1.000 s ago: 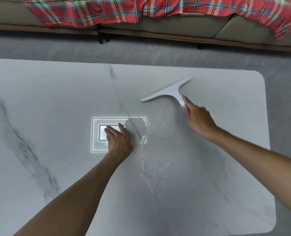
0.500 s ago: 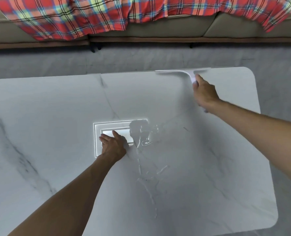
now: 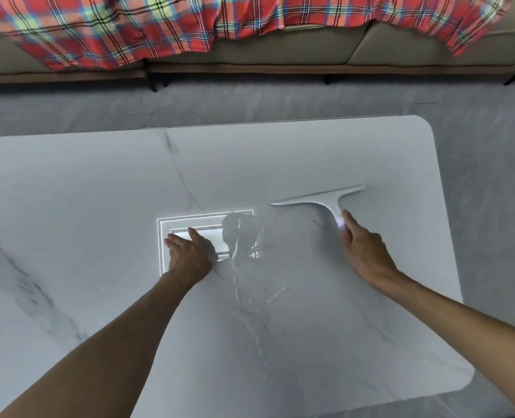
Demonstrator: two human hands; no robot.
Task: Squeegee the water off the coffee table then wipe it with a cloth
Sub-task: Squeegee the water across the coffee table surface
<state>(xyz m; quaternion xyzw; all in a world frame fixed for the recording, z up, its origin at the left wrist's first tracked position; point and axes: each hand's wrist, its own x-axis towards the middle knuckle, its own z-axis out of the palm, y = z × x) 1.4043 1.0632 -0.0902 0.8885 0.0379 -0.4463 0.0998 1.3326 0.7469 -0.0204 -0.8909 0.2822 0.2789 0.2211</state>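
The right grip (image 3: 364, 254) is closed round the handle of the white squeegee (image 3: 325, 202), whose blade lies on the bench (image 3: 69, 206) with its long axis running roughly left to right, the right end slightly farther from the person. The water (image 3: 250, 297) lies left of that grip and nearer the person: a puddle just beside the blade's left tip, with thin streaks trailing toward the near edge. The left grip (image 3: 189, 254) rests flat with straight fingers, holding nothing, just beside the puddle, on a bright reflected rectangle (image 3: 204, 217). The right grip seems better placed to sweep. No cloth is in view.
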